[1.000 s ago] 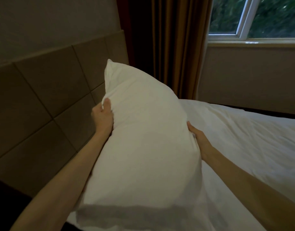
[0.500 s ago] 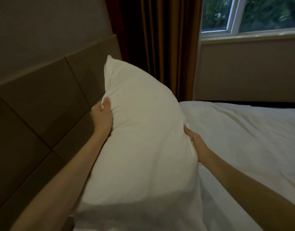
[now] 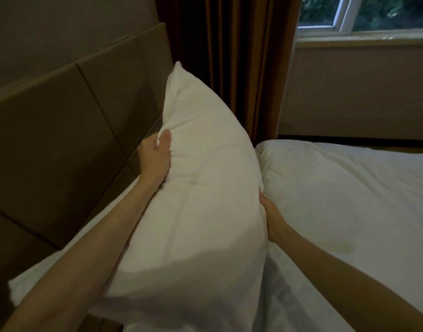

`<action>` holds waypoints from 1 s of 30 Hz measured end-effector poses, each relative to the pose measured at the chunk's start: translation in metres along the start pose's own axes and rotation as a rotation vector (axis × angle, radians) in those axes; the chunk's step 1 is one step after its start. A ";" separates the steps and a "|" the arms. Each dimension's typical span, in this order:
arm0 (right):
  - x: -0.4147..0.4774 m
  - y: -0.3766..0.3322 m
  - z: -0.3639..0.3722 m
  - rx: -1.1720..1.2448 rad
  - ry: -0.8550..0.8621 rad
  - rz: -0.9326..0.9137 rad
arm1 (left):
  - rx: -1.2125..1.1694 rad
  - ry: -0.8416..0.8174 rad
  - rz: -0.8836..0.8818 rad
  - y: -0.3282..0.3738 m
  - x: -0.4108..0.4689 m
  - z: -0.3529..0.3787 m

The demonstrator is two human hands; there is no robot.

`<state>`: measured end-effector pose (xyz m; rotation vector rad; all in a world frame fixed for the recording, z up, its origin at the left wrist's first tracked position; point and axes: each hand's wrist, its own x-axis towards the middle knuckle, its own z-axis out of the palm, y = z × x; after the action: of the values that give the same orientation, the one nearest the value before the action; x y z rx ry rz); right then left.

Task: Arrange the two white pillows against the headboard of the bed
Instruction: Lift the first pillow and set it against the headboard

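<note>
Arms: two bare forearms reach forward from the bottom edge, one on each side of the pillow.
Pillow (image 3: pixel 198 212): one in plain view, white, plump and long, held up on its long edge, its far corner pointing up toward the curtain; soft creases run out from where the thumb digs in, and the lower part lies in shadow.
Where it is: in the air between the two hands, just beside the headboard and above the bed; I cannot tell whether its left side touches the panels.
White edge (image 3: pixel 38 271): a strip of white shows under the left forearm at the foot of the headboard; whether it is a second pillow or bedding I cannot tell.
Left hand (image 3: pixel 155 161): grip closed on the pillow's left edge, thumb pressed into the front, fingers hidden behind.
Right hand (image 3: pixel 272 219): grip holding the pillow's right edge lower down, fingers tucked out of sight under the fabric.
Bed (image 3: pixel 349 212): one, covered in rumpled white bedding, filling the right side.
Headboard (image 3: pixel 62 140): one, brown padded rectangular panels, running along the left.
Curtain (image 3: pixel 241 68): one, brown, hanging in folds behind the pillow's tip.
Window (image 3: pixel 363 17): one, white frame, green foliage outside, top right.
</note>
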<state>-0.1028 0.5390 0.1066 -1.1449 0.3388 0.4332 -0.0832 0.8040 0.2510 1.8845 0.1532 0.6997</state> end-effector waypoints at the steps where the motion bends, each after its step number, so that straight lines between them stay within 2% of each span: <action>1: 0.012 -0.003 0.002 -0.008 -0.004 -0.008 | 0.001 0.003 -0.002 -0.006 0.011 0.006; 4: 0.045 -0.017 0.008 -0.001 -0.001 -0.039 | 0.021 0.014 -0.004 -0.014 0.039 0.023; 10: 0.125 -0.062 0.024 -0.026 -0.031 0.095 | 0.103 0.015 0.015 -0.032 0.110 0.071; 18: 0.261 -0.083 0.051 -0.080 0.091 0.061 | 0.182 -0.014 0.033 -0.084 0.204 0.141; 25: 0.382 -0.082 0.086 -0.086 0.055 -0.008 | 0.315 0.004 0.048 -0.176 0.280 0.175; 27: 0.404 -0.069 0.089 -0.210 0.033 0.033 | 0.517 -0.105 0.099 -0.216 0.288 0.174; 30: 0.425 -0.035 0.092 -0.386 -0.076 0.122 | 0.824 -0.393 0.074 -0.285 0.275 0.164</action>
<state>0.2874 0.6780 -0.0309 -1.4831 0.2659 0.6674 0.2896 0.9061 0.0664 2.7887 0.1282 0.3037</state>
